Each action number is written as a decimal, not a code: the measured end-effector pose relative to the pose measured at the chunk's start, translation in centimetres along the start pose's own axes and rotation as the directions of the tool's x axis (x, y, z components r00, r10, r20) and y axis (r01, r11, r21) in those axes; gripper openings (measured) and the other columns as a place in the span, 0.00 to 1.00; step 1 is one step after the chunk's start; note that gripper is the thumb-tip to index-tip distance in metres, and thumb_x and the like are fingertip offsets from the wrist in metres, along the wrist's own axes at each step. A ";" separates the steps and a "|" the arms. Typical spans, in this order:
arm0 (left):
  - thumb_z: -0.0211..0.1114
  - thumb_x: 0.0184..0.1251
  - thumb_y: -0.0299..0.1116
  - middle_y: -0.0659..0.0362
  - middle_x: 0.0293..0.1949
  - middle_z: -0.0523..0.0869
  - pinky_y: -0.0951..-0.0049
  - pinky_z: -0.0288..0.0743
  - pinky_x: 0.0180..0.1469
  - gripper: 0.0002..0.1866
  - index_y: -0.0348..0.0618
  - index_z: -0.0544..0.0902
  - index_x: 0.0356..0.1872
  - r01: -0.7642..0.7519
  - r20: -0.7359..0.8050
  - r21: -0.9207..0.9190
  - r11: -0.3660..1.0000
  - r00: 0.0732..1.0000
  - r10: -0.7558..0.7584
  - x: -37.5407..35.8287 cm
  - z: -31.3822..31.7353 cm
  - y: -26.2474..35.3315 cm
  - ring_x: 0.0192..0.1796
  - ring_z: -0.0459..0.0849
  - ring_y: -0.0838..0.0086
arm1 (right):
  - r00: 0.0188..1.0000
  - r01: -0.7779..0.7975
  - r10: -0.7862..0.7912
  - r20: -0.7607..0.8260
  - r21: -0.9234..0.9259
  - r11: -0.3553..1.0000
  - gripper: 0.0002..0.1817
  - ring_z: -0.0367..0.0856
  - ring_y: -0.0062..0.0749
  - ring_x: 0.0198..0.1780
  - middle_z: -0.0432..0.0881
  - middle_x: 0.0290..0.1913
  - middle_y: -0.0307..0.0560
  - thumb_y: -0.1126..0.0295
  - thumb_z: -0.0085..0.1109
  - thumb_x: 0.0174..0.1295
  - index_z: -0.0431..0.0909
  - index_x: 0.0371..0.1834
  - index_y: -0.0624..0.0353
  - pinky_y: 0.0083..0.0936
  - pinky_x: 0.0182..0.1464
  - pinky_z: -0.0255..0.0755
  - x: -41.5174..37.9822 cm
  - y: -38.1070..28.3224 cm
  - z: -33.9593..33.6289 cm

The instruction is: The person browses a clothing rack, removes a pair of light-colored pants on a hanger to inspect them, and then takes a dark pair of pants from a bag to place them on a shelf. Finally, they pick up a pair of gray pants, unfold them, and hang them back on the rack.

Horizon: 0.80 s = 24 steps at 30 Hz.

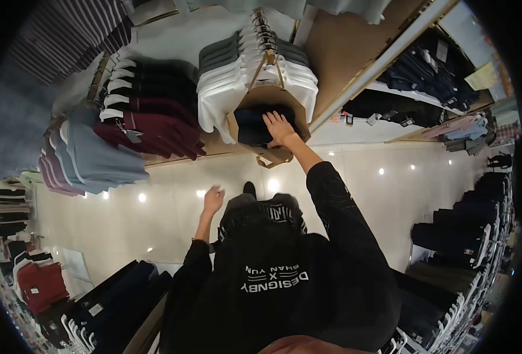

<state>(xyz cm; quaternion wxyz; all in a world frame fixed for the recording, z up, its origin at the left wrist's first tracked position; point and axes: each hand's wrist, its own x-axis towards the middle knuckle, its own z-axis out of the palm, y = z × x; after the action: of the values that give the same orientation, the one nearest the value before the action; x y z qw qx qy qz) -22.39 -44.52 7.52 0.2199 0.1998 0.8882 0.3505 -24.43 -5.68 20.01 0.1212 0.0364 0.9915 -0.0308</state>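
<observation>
A brown paper bag [299, 106] hangs by its handle in front of a row of white shirts [218, 94], its mouth facing me. Dark folded clothing [250, 125] fills the inside of the bag. My right hand [281, 129] reaches into the mouth and lies on the dark clothing with fingers spread. My left hand [214, 199] hovers low over the floor, away from the bag, its fingers loosely curled around nothing visible; the fingertips are slightly blurred.
Maroon sweaters [154, 127] and light blue shirts [104, 156] hang to the left. Shelves of dark folded jeans [429, 74] stand at the upper right. Racks of dark trousers [450, 236] line the right and lower left. The floor [355, 189] is shiny tile.
</observation>
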 end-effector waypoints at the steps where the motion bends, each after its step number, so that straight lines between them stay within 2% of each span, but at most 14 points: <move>1: 0.64 0.70 0.39 0.41 0.43 0.88 0.58 0.81 0.51 0.20 0.31 0.82 0.53 -0.016 -0.076 -0.132 0.991 0.997 0.006 2.3 -0.6 2.8 0.47 0.88 0.50 | 1.000 0.021 -0.021 -0.006 -0.025 0.999 0.63 0.57 0.54 0.79 0.63 0.75 0.56 0.50 0.83 0.42 0.54 0.79 0.60 0.50 0.78 0.56 1.0 0.6 1.1; 4: 0.67 0.71 0.40 0.41 0.49 0.86 0.62 0.81 0.50 0.27 0.30 0.76 0.62 -0.075 -0.073 -0.264 0.962 0.996 0.057 6.3 -3.7 12.2 0.46 0.88 0.52 | 0.997 0.038 -0.039 0.064 0.013 0.999 0.53 0.65 0.52 0.75 0.72 0.70 0.57 0.50 0.80 0.46 0.65 0.74 0.60 0.50 0.77 0.59 4.9 2.9 3.1; 5: 0.67 0.71 0.41 0.41 0.51 0.85 0.62 0.81 0.50 0.29 0.31 0.74 0.64 -0.091 -0.082 -0.302 0.949 0.994 0.069 6.9 -4.1 14.4 0.46 0.88 0.52 | 0.994 0.074 -0.075 0.075 0.016 0.997 0.42 0.75 0.50 0.67 0.79 0.62 0.56 0.51 0.76 0.49 0.74 0.66 0.60 0.49 0.73 0.65 5.9 3.4 2.4; 6: 0.67 0.71 0.42 0.40 0.53 0.83 0.63 0.81 0.50 0.31 0.31 0.73 0.66 -0.105 -0.094 -0.339 0.935 0.993 0.078 7.0 -4.0 16.0 0.46 0.88 0.53 | 0.988 0.075 -0.079 0.130 0.036 0.997 0.40 0.76 0.49 0.66 0.80 0.61 0.57 0.51 0.76 0.48 0.76 0.64 0.60 0.49 0.71 0.67 6.8 3.7 1.6; 8: 0.68 0.71 0.40 0.41 0.55 0.82 0.65 0.81 0.52 0.33 0.29 0.69 0.68 -0.077 -0.098 -0.366 0.927 0.994 0.044 7.1 -3.6 18.7 0.54 0.85 0.56 | 0.970 0.080 -0.094 0.226 0.070 0.994 0.38 0.78 0.49 0.64 0.81 0.60 0.59 0.52 0.75 0.47 0.78 0.60 0.61 0.47 0.67 0.70 8.7 4.0 0.2; 9: 0.69 0.71 0.39 0.42 0.56 0.82 0.66 0.81 0.53 0.34 0.28 0.68 0.69 -0.068 -0.105 -0.378 0.923 0.994 0.031 7.5 -3.2 19.5 0.57 0.83 0.58 | 0.963 0.137 -0.138 0.232 0.017 0.990 0.42 0.80 0.51 0.60 0.81 0.60 0.59 0.52 0.76 0.46 0.75 0.64 0.61 0.47 0.64 0.73 9.3 3.9 0.4; 12: 0.69 0.70 0.43 0.39 0.59 0.80 0.64 0.79 0.56 0.37 0.25 0.67 0.68 -0.041 -0.132 -0.312 0.949 0.991 0.000 8.8 -1.2 19.3 0.63 0.80 0.55 | 0.972 0.203 -0.190 0.140 -0.083 0.976 0.47 0.82 0.54 0.57 0.81 0.59 0.59 0.51 0.78 0.44 0.72 0.68 0.60 0.46 0.62 0.74 8.8 2.9 2.4; 13: 0.69 0.69 0.47 0.37 0.59 0.81 0.61 0.78 0.59 0.40 0.24 0.65 0.69 -0.035 -0.135 -0.230 0.973 0.991 0.003 8.8 -1.3 19.7 0.62 0.80 0.50 | 0.980 0.175 -0.162 0.117 -0.109 0.979 0.48 0.84 0.54 0.56 0.81 0.58 0.58 0.51 0.79 0.46 0.69 0.70 0.60 0.45 0.61 0.76 8.8 2.6 3.3; 16: 0.68 0.69 0.49 0.35 0.58 0.82 0.60 0.76 0.62 0.42 0.22 0.63 0.70 0.058 -0.098 -0.335 0.940 0.991 -0.096 9.7 -0.6 19.7 0.61 0.82 0.44 | 0.987 0.079 -0.077 0.139 -0.007 0.997 0.47 0.84 0.52 0.57 0.81 0.58 0.56 0.53 0.78 0.48 0.69 0.71 0.60 0.44 0.60 0.78 11.1 3.5 8.3; 17: 0.67 0.70 0.46 0.36 0.57 0.82 0.60 0.78 0.60 0.41 0.22 0.62 0.70 0.066 -0.113 -0.310 0.949 0.988 -0.105 10.0 -0.4 19.4 0.59 0.84 0.45 | 0.983 0.078 -0.084 0.162 0.042 0.996 0.40 0.83 0.51 0.58 0.82 0.57 0.55 0.58 0.77 0.51 0.72 0.67 0.60 0.44 0.59 0.80 10.7 3.6 7.3; 19: 0.66 0.71 0.42 0.37 0.55 0.84 0.60 0.82 0.55 0.39 0.22 0.61 0.71 0.085 -0.128 -0.258 0.962 0.984 -0.122 10.2 0.5 18.7 0.55 0.86 0.47 | 0.982 -0.002 -0.012 0.190 0.072 0.997 0.35 0.83 0.52 0.58 0.83 0.55 0.55 0.61 0.75 0.53 0.74 0.64 0.60 0.45 0.58 0.79 12.1 3.8 8.0; 21: 0.63 0.72 0.36 0.37 0.56 0.83 0.62 0.87 0.49 0.35 0.24 0.60 0.71 0.127 -0.078 -0.387 0.913 0.982 -0.169 10.7 1.4 17.8 0.53 0.88 0.51 | 0.987 -0.034 0.019 0.157 0.095 0.995 0.25 0.84 0.53 0.57 0.84 0.52 0.56 0.66 0.69 0.56 0.78 0.58 0.60 0.46 0.57 0.79 12.4 4.1 7.7; 22: 0.62 0.72 0.34 0.38 0.56 0.82 0.63 0.89 0.45 0.34 0.25 0.59 0.72 0.147 -0.051 -0.447 0.882 0.981 -0.190 11.0 1.8 17.4 0.52 0.88 0.54 | 0.989 -0.018 0.006 0.147 0.077 0.997 0.25 0.84 0.54 0.56 0.84 0.51 0.56 0.67 0.69 0.55 0.78 0.58 0.59 0.46 0.57 0.79 12.0 4.1 6.6; 24: 0.61 0.70 0.31 0.35 0.53 0.84 0.60 0.88 0.45 0.35 0.24 0.58 0.72 0.211 0.001 -0.563 0.799 0.967 -0.254 10.5 -0.4 20.5 0.51 0.88 0.49 | 0.992 0.017 -0.022 0.124 0.041 0.999 0.25 0.84 0.54 0.56 0.84 0.51 0.57 0.68 0.68 0.54 0.79 0.57 0.59 0.46 0.58 0.79 11.6 4.5 5.1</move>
<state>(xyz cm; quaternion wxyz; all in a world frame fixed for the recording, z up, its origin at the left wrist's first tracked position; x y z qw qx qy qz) -27.21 -25.60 19.70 0.2765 0.0031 0.7722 0.5721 -34.10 -0.84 12.03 0.1816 0.0273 0.9815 -0.0538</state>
